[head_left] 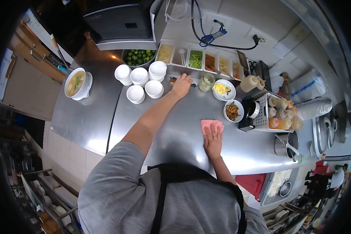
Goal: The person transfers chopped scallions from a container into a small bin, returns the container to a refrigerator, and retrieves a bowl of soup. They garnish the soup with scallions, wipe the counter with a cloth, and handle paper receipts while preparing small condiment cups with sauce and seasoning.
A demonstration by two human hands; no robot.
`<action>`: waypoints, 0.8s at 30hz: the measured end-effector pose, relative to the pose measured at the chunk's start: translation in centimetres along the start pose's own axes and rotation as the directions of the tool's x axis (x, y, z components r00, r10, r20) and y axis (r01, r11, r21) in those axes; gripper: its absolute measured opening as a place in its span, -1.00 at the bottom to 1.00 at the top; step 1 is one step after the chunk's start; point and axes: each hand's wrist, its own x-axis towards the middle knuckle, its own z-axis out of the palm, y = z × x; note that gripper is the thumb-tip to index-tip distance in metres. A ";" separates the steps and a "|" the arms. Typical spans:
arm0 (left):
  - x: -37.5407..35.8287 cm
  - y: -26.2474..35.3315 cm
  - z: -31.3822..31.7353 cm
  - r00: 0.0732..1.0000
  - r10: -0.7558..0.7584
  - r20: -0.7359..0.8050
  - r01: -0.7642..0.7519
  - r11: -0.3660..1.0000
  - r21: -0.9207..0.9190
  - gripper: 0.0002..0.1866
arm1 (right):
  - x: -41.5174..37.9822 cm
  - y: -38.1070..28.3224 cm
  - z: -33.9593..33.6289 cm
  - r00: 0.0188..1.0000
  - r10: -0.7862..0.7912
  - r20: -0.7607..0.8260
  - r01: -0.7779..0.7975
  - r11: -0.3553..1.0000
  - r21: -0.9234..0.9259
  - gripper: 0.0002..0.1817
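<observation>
My right hand (212, 142) lies flat, fingers stretched out, on a folded pink cloth (211, 124) on the steel counter (171, 132). My left hand (182, 85) reaches to the back of the counter, below the row of topping containers. Its fingers are bent over a small dark item (192, 85) that shows only at the edges; its kind is hidden. Just right of that hand stands a glass jar (206, 82). Beyond it are a white bowl with yellow strips (224, 90) and a bowl of brown cooked food (233, 111). Stacked white bowls (155, 89) stand left of my left hand.
A bowl of soup (77, 83) stands at the far left. Behind are a bowl of limes (138, 57) and a container of chopped green onion (195, 59). At right are a basket of sauce bottles (266, 113) and a metal pot (285, 143). Another person (327, 181) is far right.
</observation>
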 end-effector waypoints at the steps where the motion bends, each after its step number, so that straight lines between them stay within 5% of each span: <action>1: -0.1 0.2 -0.4 0.999 0.053 0.002 -0.053 0.998 -0.029 -0.73 | 0.0 -0.1 -0.1 1.000 -0.002 -0.003 0.002 1.000 0.001 -0.60; 5: -0.9 1.6 -2.8 0.964 0.182 -0.194 -0.206 0.972 -0.110 -0.76 | -0.2 -0.1 -0.3 1.000 0.013 -0.026 -0.013 1.000 0.018 -0.59; 7: -1.7 3.5 -5.2 0.940 -0.046 -0.338 -0.086 0.926 -0.368 -0.75 | -0.4 0.1 0.0 0.999 -0.006 -0.040 0.007 1.000 0.020 -0.59; 8: -2.0 4.7 -6.3 0.941 -0.033 -0.335 -0.098 0.925 -0.367 -0.75 | -0.6 0.3 0.2 0.999 0.006 -0.046 -0.005 1.000 0.021 -0.59; 9: -2.1 6.0 -7.4 0.922 -0.283 -0.264 -0.027 0.634 -0.773 -0.71 | -0.6 0.5 0.4 0.997 -0.014 -0.073 0.016 1.000 0.026 -0.59; 10: -2.4 7.2 -8.7 0.882 -0.465 -0.078 0.007 0.180 -0.984 -0.67 | -0.7 0.6 0.5 0.994 -0.038 -0.100 0.041 0.999 0.032 -0.59; 11: -2.9 8.5 -11.0 0.883 -0.462 -0.083 0.006 0.187 -0.982 -0.67 | -0.7 0.7 0.5 0.994 -0.037 -0.106 0.042 0.998 0.036 -0.59; 13: -3.9 10.7 -15.3 0.868 -0.449 0.209 0.054 -0.334 -0.941 -0.59 | -0.9 0.7 0.4 0.996 -0.048 -0.077 0.049 0.999 0.020 -0.59; 14: -4.4 10.8 -15.6 0.868 -0.455 0.201 0.049 -0.325 -0.945 -0.59 | -1.0 0.7 0.4 0.995 -0.055 -0.083 0.057 0.998 0.025 -0.59; 16: -5.5 10.8 -16.1 0.963 -0.233 0.135 0.010 -0.470 -0.883 -0.55 | -1.1 0.8 0.4 0.996 -0.044 -0.078 0.046 0.998 0.031 -0.58; 24: -6.9 16.1 -23.2 0.938 -0.303 0.166 0.017 -0.439 -0.899 -0.63 | -1.8 2.9 2.0 0.977 -0.174 -0.120 0.181 0.982 0.047 -0.52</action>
